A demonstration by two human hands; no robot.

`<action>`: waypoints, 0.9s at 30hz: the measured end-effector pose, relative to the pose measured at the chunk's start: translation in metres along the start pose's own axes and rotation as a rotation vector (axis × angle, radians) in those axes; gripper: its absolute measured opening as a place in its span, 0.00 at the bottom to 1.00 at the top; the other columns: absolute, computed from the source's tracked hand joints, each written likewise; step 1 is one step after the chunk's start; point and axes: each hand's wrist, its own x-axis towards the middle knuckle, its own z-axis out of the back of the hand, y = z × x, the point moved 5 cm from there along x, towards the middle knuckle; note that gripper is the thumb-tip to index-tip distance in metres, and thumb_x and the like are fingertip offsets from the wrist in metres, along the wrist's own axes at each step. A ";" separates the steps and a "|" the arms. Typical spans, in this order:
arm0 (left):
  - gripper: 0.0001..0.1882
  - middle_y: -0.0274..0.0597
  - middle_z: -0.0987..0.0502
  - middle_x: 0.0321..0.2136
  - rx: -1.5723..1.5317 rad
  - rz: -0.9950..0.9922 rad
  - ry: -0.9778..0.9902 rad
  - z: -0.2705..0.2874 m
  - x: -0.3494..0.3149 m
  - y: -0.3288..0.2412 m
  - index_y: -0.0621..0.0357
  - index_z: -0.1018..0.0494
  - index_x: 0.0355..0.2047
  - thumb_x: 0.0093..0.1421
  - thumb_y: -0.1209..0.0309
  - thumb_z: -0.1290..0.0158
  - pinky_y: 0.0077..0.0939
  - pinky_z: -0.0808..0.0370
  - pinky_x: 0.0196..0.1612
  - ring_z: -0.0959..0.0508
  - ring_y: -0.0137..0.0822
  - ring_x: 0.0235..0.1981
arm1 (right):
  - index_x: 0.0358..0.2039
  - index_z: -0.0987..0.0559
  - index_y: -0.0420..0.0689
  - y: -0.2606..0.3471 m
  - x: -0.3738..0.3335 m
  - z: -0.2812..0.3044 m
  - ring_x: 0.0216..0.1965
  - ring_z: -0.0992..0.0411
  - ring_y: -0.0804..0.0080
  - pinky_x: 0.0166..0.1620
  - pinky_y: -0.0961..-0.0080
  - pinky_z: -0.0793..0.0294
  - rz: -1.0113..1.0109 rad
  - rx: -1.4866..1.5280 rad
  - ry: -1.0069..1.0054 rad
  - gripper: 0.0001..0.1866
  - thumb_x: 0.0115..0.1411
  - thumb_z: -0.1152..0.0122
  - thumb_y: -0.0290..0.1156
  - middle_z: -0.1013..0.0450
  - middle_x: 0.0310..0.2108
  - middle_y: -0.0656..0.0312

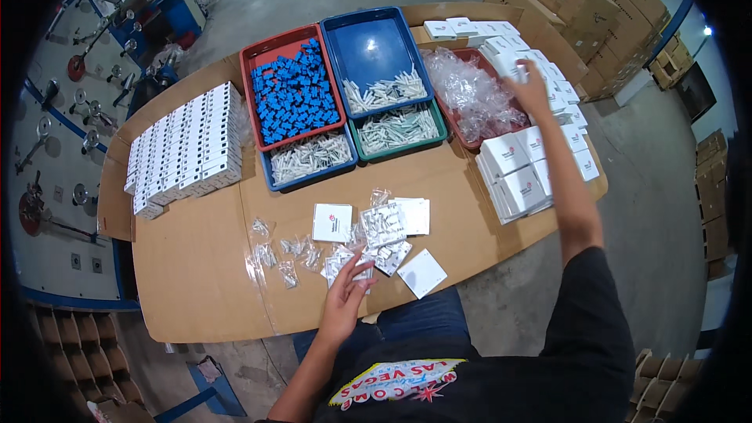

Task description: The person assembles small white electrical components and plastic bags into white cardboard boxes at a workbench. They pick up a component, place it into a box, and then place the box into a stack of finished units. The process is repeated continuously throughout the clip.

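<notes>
My left hand (343, 301) is at the table's near edge, fingers spread over a loose group of flat white square pieces. Beside its fingertips are a clear bag of small white parts (384, 225) and a white square with a red mark (332, 222). A plain white square plate (423, 273) lies just to its right. My right hand (530, 92) reaches to the far right, with thumb and fingers bent around a white square box (520, 72) among the stacked ones. Its fingertips are partly hidden. Small clear bags of parts (288, 273) lie left of my left hand.
Trays hold blue plugs (294, 94), white plugs (309, 158) and crumpled clear bags (478, 98); a blue tray (368, 39) and green tray (398, 149) stand beside them. White box stacks (188, 149) fill the left, more (517, 176) the right. Cardboard (211, 282) covers the table.
</notes>
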 end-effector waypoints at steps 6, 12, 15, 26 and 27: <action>0.25 0.51 0.24 0.60 0.021 0.027 -0.130 0.008 -0.011 0.011 0.65 0.38 0.71 0.76 0.74 0.52 0.30 0.25 0.59 0.21 0.31 0.48 | 0.56 0.25 0.48 -0.097 0.089 -0.003 0.58 0.25 0.44 0.59 0.53 0.26 -0.141 -0.397 0.153 0.35 0.53 0.26 0.55 0.24 0.55 0.44; 0.20 0.49 0.20 0.53 -0.013 -0.032 -0.219 0.010 -0.013 0.013 0.65 0.32 0.65 0.76 0.73 0.52 0.29 0.24 0.54 0.22 0.30 0.45 | 0.55 0.23 0.48 -0.170 0.103 -0.028 0.58 0.23 0.45 0.60 0.54 0.26 -0.184 -0.436 0.386 0.35 0.53 0.27 0.55 0.20 0.54 0.42; 0.16 0.46 0.19 0.48 0.058 -0.074 -0.343 0.018 -0.013 0.001 0.65 0.29 0.61 0.77 0.73 0.53 0.28 0.24 0.49 0.22 0.29 0.41 | 0.51 0.21 0.43 -0.164 0.100 -0.036 0.54 0.21 0.44 0.56 0.57 0.24 -0.159 -0.423 0.287 0.34 0.53 0.26 0.55 0.20 0.49 0.39; 0.14 0.42 0.18 0.47 0.247 -0.131 -0.484 0.051 -0.014 0.003 0.67 0.27 0.57 0.75 0.76 0.52 0.24 0.26 0.50 0.22 0.26 0.45 | 0.58 0.20 0.43 0.074 -0.003 -0.007 0.55 0.21 0.52 0.59 0.62 0.24 0.266 0.065 0.274 0.21 0.66 0.33 0.35 0.19 0.52 0.49; 0.14 0.42 0.18 0.46 0.231 -0.119 -0.492 0.053 -0.013 0.004 0.66 0.26 0.57 0.74 0.76 0.51 0.23 0.26 0.49 0.21 0.25 0.45 | 0.57 0.19 0.44 0.115 -0.046 -0.005 0.54 0.20 0.56 0.58 0.64 0.24 0.250 0.277 0.426 0.20 0.66 0.33 0.34 0.19 0.52 0.50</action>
